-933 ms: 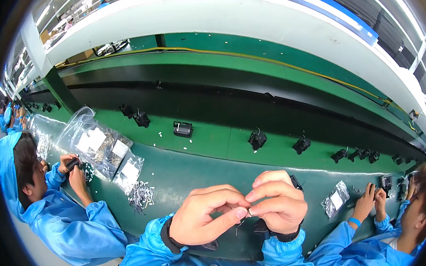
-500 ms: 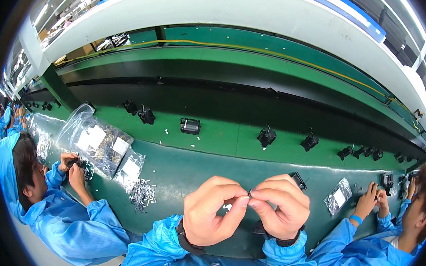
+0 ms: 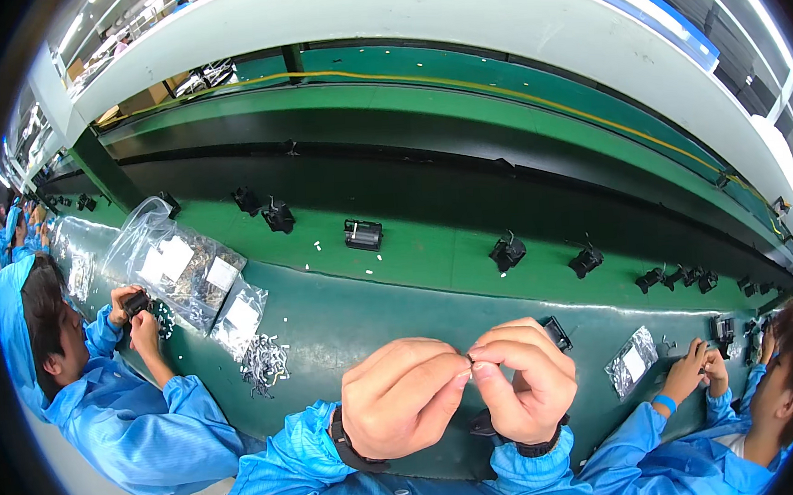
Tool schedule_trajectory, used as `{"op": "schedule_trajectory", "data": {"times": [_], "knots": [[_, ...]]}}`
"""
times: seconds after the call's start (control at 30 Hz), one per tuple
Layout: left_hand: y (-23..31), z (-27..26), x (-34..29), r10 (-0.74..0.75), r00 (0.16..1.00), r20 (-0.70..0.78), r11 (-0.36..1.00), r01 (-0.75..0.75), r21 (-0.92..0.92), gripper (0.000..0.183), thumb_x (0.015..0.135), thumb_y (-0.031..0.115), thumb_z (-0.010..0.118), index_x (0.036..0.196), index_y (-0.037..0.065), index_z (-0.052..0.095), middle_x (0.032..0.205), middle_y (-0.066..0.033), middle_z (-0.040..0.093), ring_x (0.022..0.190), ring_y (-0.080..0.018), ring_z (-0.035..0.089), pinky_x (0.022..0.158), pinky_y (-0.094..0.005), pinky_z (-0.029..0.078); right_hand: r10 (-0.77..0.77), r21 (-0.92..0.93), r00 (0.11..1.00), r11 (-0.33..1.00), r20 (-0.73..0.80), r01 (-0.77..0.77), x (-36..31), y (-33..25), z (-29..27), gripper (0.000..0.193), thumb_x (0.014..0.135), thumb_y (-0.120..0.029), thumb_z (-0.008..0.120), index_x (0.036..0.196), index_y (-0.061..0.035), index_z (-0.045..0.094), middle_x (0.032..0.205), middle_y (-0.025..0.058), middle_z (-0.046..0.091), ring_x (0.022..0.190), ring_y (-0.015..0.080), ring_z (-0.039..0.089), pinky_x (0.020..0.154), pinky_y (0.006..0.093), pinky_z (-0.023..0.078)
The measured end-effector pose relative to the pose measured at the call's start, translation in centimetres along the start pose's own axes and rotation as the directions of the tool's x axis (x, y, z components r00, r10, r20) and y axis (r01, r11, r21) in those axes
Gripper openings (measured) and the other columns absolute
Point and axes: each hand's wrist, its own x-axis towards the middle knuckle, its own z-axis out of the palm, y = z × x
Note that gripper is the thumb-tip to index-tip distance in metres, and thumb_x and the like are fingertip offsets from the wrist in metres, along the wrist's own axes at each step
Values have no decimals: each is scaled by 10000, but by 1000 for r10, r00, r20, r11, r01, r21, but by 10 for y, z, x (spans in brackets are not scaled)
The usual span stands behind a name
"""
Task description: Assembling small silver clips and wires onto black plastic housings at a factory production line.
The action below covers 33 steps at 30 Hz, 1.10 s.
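Above the table (image 3: 328,320), your left hand (image 3: 404,398) and right hand (image 3: 527,381) pinch a tiny, mostly hidden part (image 3: 470,361) between them; if either pinch slackens, it could slip and drop.

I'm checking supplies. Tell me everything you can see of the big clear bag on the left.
The bag looks like thin, crinkled plastic. It lies on the green bench, left of the left hand, its loose, emptier end farthest away. Two white patches, perhaps labels, show on it; many small brownish and dark pieces show through. A smaller bag lies against its near end. Whether it is sealed, I cannot tell.
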Motion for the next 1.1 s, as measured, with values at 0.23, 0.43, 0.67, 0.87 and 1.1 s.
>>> {"op": "schedule_trajectory", "data": {"times": [0.23, 0.43, 0.67, 0.87, 1.1], "knots": [[4, -17, 5, -108, 994, 31, 994, 109, -25, 113, 828, -61, 721, 936, -34, 700, 877, -165, 726, 707, -242, 718, 649, -319, 585, 272, 223, 955, 944, -116, -242, -5, -7, 4, 65, 868, 50, 721, 925, 32, 696, 854, 114, 703, 740, 187, 636, 669, 315, 521], [-5, -30, 5, -326, 944, 45, 917, 328, -226, 45, 930, -35, 642, 951, -71, 658, 929, -178, 678, 723, -148, 688, 572, -237, 568, 200, -72, 831, 979, 519, -190, 7, 10, -16, 94, 837, -10, 743, 930, -23, 744, 846, 102, 726, 742, 262, 675, 677, 362, 541], [-14, -35, 9, -548, 822, 155, 647, 534, -544, 86, 971, 17, 613, 972, -61, 649, 922, -157, 656, 750, -172, 684, 523, -251, 554, 186, -75, 767, 981, 615, -178, 3, 27, -9, 104, 877, -54, 715, 972, -31, 750, 953, 104, 749, 853, 312, 697, 773, 393, 566], [-30, -30, 4, -508, 764, 397, 368, 609, -702, 113, 1007, 65, 625, 1033, -40, 655, 898, -100, 678, 734, -112, 653, 533, -238, 529, 125, 10, 856, 989, 501, -150, 11, 21, -9, 166, 871, -11, 745, 1036, -7, 749, 1002, 127, 740, 846, 276, 717, 753, 355, 576], [-47, 12, -10, -460, 530, 713, -303, 661, -687, 157, 1045, 134, 544, 978, -4, 577, 793, -137, 615, 589, -180, 606, 432, -272, 477, 281, 272, 934, 902, 220, -335, -6, 43, -3, 243, 867, -11, 793, 1107, 19, 767, 995, 138, 734, 841, 190, 721, 715, 287, 568]]}}
